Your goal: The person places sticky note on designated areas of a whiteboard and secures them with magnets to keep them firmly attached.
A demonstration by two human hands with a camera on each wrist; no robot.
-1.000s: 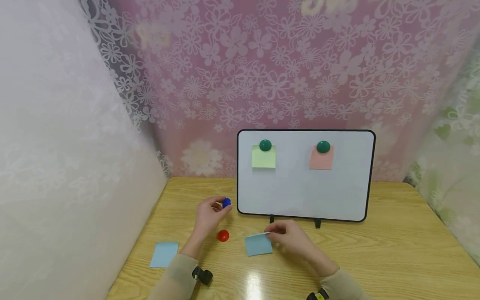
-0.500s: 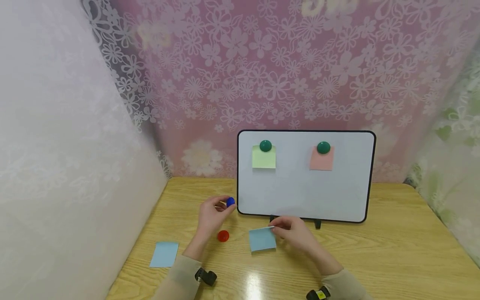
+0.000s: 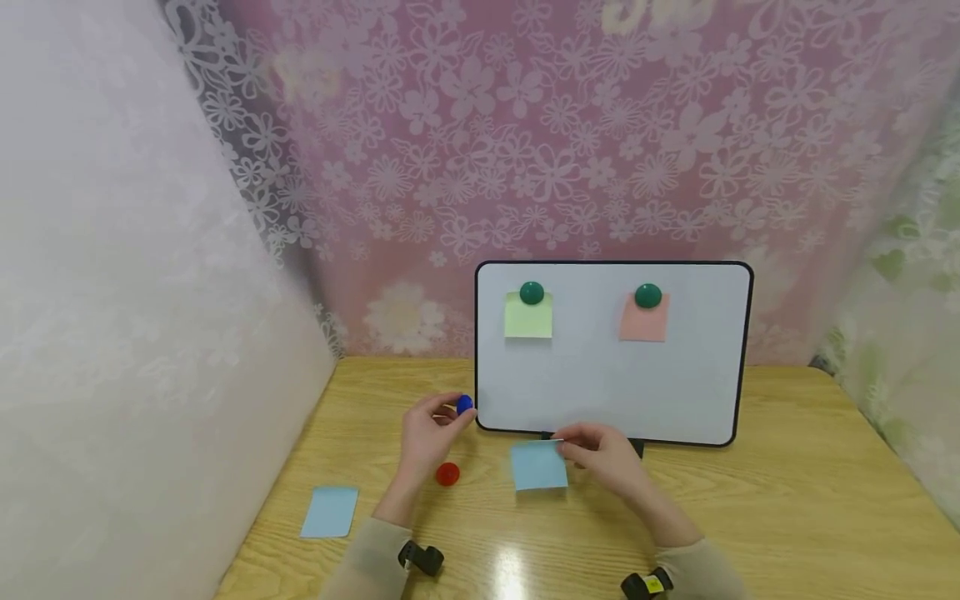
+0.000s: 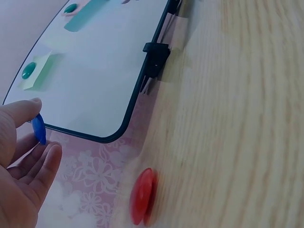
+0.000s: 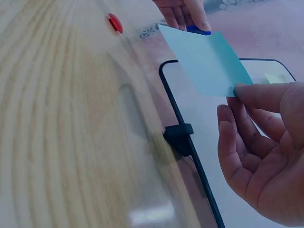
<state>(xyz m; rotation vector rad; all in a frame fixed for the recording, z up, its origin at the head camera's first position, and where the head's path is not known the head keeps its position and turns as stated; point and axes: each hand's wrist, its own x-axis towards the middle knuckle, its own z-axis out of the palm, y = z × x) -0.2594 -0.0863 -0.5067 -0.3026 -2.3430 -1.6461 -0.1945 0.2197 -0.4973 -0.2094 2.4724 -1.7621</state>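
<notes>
shifted up-right in frame, pinching blue note point(image 3: 536, 467) by top-right corner with right hand point(image 3: 604, 458) below whiteboard point(image 3: 600, 379), and blue magnet point(image 3: 465, 405) up-left of note with left hand point(image 3: 426, 433)

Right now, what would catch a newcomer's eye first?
The whiteboard on the table probably stands out, its green note and pink note each under a green magnet. In front, the right hand pinches a blue note; the left hand holds a blue magnet near the board's lower left corner.
</notes>
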